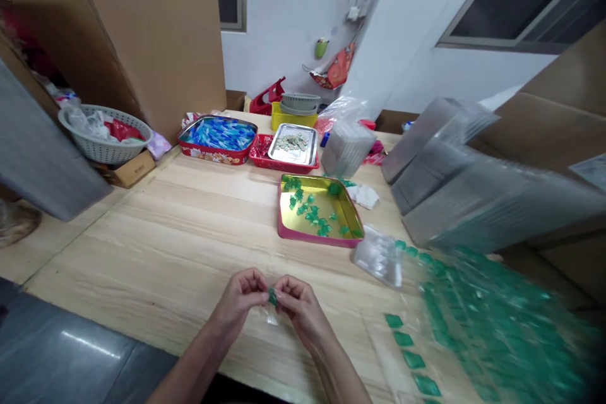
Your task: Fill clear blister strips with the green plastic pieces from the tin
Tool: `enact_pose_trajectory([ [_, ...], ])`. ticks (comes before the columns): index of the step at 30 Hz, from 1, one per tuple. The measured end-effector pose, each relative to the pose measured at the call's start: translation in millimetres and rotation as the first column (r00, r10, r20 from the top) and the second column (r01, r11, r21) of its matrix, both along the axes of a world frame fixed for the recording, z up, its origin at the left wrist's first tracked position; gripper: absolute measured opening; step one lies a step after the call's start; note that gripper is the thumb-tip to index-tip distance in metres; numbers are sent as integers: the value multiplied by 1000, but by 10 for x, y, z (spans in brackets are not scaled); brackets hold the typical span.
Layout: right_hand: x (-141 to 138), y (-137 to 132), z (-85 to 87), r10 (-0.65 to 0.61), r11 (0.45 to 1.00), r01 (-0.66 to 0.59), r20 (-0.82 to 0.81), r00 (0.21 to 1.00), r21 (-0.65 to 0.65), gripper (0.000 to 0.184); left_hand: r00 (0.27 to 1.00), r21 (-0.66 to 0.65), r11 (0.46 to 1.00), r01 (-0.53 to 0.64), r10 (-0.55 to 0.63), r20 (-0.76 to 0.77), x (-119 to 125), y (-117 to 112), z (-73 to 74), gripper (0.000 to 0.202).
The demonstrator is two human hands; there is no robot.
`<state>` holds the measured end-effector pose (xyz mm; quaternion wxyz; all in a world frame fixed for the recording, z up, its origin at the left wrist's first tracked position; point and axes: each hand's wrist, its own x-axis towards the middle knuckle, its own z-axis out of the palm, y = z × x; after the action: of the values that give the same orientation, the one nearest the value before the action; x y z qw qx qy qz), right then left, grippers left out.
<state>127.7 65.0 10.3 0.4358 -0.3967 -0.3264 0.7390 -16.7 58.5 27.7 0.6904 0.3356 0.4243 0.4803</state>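
Bare forearms (196, 356) are slanting over the near edge of the table (156, 240), on the camera side of the gold-lined tin (322, 240), which is serving as landmark. The left hand (242, 295) and the right hand (299, 304) are meeting in front of the tin, slightly left of its middle. Thumb and fingers of each are closing on one small green piece (273, 295), pinched between the two sets of fingertips; the hidden side of the grip cannot be told. Clear film (271, 318) is showing just below that piece.

Loose green pieces (312, 216) are lying inside the tin. Right of it and nearer the camera, a clear plastic packet (379, 257) is lying flat, a row of green squares (404, 339) is running toward the camera, and a larger spread of green pieces (516, 328) is blurring at the side. Beyond the tin to the left, a red container (215, 156) is holding blue pieces; directly behind the tin, toward its left side, a metal tray (303, 132) is resting on a red basket (284, 165). Stacked clear plastic (348, 148) is standing behind the tin's right half.
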Motion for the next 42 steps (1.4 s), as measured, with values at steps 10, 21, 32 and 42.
enact_pose_trajectory([
  [10,49,305,-251,-106,994,104,69,992,43,25,968,20,1000,13,-8,-249,44,355,-189,7],
  [21,49,822,-373,-250,897,-79,647,720,435,6,704,174,981,83,66,-707,144,947,-544,16],
  [32,-80,917,-373,-342,836,-294,859,381,463,20,490,203,973,106,126,-862,240,1027,-605,18],
  [42,-37,812,-469,-461,791,-277,829,316,545,30,582,361,909,207,183,-792,250,919,-596,18],
])
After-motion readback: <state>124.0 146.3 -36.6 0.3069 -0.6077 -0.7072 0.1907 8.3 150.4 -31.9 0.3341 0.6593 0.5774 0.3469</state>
